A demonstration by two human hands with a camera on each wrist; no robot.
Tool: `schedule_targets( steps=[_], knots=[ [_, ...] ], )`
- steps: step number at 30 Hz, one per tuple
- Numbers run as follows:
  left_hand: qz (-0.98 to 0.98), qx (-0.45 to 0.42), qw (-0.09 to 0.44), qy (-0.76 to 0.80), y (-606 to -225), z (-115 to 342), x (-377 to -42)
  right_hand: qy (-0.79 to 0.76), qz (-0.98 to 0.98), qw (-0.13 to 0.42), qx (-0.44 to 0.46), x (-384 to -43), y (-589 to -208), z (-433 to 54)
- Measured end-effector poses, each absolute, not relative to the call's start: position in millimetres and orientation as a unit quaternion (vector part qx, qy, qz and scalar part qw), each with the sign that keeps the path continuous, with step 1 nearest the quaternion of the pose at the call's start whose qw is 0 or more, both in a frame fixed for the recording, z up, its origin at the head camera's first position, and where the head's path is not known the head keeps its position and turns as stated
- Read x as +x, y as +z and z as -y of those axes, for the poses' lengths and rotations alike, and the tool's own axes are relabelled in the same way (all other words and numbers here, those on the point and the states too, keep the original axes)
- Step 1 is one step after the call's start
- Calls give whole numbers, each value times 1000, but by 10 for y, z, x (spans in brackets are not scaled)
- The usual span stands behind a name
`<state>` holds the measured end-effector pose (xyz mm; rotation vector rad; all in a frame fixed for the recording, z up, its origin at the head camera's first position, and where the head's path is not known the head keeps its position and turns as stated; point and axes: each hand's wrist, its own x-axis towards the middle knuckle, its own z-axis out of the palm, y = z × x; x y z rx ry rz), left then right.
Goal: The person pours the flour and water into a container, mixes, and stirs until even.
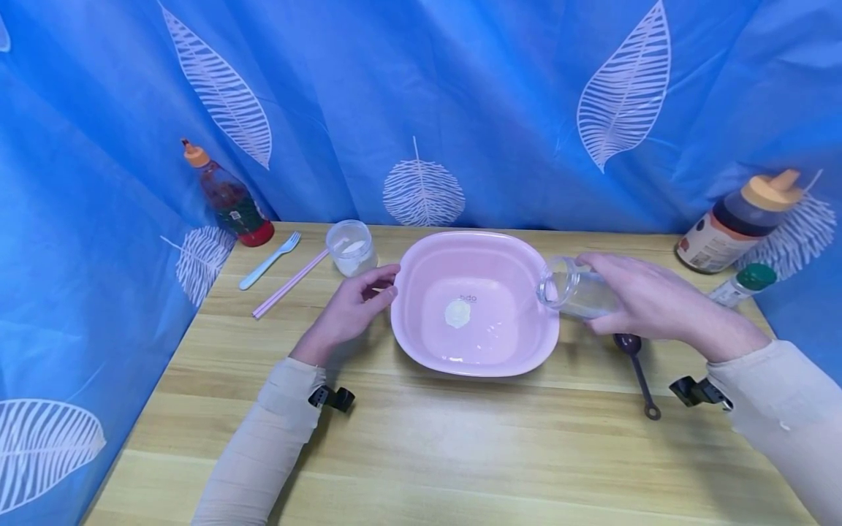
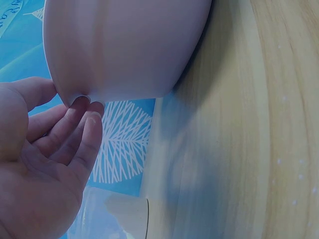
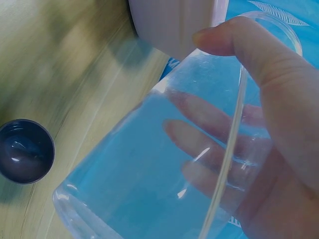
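Note:
A pink plastic basin (image 1: 473, 256) stands on the table with a round whitish patch (image 1: 457, 313) on its bottom. My left hand (image 1: 355, 303) grips its left rim; in the left wrist view the thumb and fingertips meet at the basin's edge (image 2: 124, 50). On the other side, my right hand (image 1: 638, 299) holds a clear jar (image 1: 588, 294) tipped on its side, its mouth overlapping the basin's right rim. Through the jar's wall in the right wrist view, the fingers (image 3: 199, 134) show wrapped around it.
Left of the basin are a clear jar of white powder (image 1: 351, 252), pink chopsticks (image 1: 289, 285), a blue fork (image 1: 270, 261) and a red sauce bottle (image 1: 237, 201). On the right lie a dark spoon (image 1: 638, 372), a dark sauce bottle (image 1: 730, 226) and a green-capped bottle (image 1: 743, 285).

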<state>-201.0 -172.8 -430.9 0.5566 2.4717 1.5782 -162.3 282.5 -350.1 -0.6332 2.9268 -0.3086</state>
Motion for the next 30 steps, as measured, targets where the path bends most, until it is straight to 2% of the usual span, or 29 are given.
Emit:
schedule_targets(
  steps=[30],
  knots=[
    [-826, 180, 81, 528, -4326, 1732, -2025, -101, -966, 49, -232, -1636, -3494, -2827]
  ],
)
